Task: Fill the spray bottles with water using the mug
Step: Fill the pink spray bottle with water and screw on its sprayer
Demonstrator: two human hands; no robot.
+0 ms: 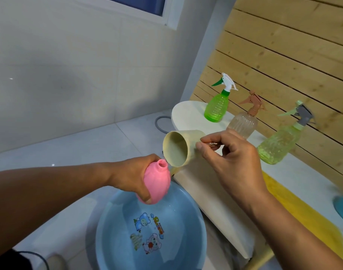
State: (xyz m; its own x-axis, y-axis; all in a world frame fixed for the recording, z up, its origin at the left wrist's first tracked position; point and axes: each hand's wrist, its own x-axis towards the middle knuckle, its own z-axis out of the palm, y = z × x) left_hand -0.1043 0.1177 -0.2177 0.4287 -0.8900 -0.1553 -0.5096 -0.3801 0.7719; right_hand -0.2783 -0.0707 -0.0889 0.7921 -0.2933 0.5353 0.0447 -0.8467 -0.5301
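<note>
Mug (179, 148) tipped in right-hand fingers (205, 151); left fingers (145, 195) around pink bottle (157, 184).

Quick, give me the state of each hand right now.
Left hand: curled round the pink bottle, holding it tilted over the blue basin.
Right hand: gripping the cream mug by its handle, tipping it at the bottle's open neck.
</note>
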